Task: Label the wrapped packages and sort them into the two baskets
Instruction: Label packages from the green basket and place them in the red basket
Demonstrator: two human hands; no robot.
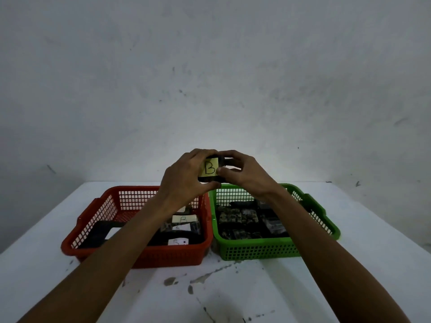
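Both hands hold one small dark wrapped package up in the air above the gap between the two baskets. A yellow note marked "B" is stuck on its front. My left hand grips its left side and underside. My right hand grips the right side, thumb pressing the note's edge. The red basket on the left holds several dark packages with pale labels. The green basket on the right holds several dark packages with no labels visible.
The baskets stand side by side, touching, on a white table with dark stains near its front. A grey wall rises directly behind the table's far edge.
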